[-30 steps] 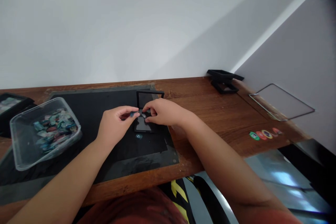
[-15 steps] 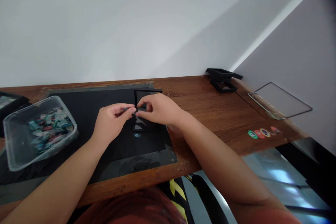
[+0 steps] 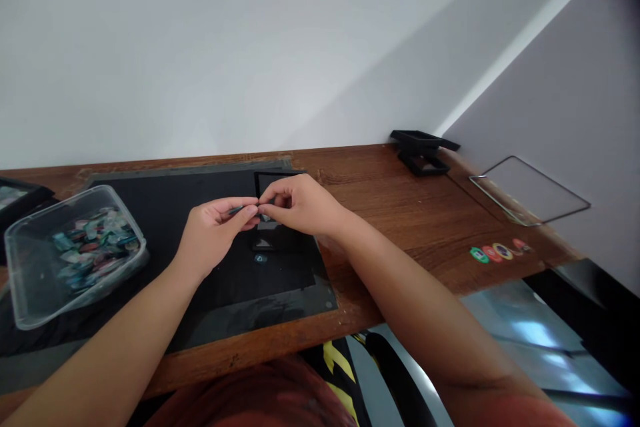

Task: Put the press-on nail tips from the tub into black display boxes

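My left hand [image 3: 213, 233] pinches a small, thin, dark piece [image 3: 235, 210] between thumb and fingers; most of it is hidden. Fingertips of my right hand [image 3: 310, 205] are pressed together and meet those of the left at the piece's end. Exactly what the right fingertips grip is too small to make out. Beneath both hands lies a black rectangular frame [image 3: 257, 183], partly covered by the right hand. A small dark badge with a light mark [image 3: 260, 258] rests on the black mat [image 3: 215, 303] just in front of the frame.
A clear plastic tub [image 3: 15, 263] of small wrapped pieces stands at left, beside a dark frame [image 3: 37, 197]. Black frames [image 3: 423, 147] are stacked at the back right. Several colourful badges [image 3: 493, 253] and a thin rectangular outline [image 3: 530, 190] lie at the table's right side.
My right thumb and index fingertips have closed together and moved slightly left against the left fingertips. The dark piece in the left hand shows a little more. The frame and badge stay put.
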Tool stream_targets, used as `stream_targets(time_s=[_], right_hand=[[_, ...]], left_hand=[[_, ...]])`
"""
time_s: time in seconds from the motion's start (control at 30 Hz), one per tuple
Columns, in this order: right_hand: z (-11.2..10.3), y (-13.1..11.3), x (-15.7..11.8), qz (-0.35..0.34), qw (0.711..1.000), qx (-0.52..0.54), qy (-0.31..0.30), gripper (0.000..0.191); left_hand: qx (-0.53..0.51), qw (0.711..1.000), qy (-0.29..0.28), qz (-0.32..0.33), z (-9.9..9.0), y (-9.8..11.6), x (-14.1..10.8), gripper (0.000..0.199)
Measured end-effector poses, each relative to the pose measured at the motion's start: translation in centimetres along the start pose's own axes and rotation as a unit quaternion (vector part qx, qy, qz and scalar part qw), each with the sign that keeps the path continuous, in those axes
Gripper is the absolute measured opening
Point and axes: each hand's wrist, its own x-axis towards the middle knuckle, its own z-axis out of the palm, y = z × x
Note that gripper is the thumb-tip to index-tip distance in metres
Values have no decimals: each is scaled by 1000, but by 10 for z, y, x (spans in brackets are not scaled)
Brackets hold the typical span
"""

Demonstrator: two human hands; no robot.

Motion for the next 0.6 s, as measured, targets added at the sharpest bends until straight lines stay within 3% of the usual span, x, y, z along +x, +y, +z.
stream_targets(time_s=[0.4, 0.6], right_hand=[[7, -5, -2, 7, 997, -63, 44, 14], [10, -8, -3, -13, 995, -76, 70, 14]], left_hand=[[-56, 998, 18, -30, 4, 2, 0, 53], [-119, 989, 0, -88, 3, 4, 0, 40]])
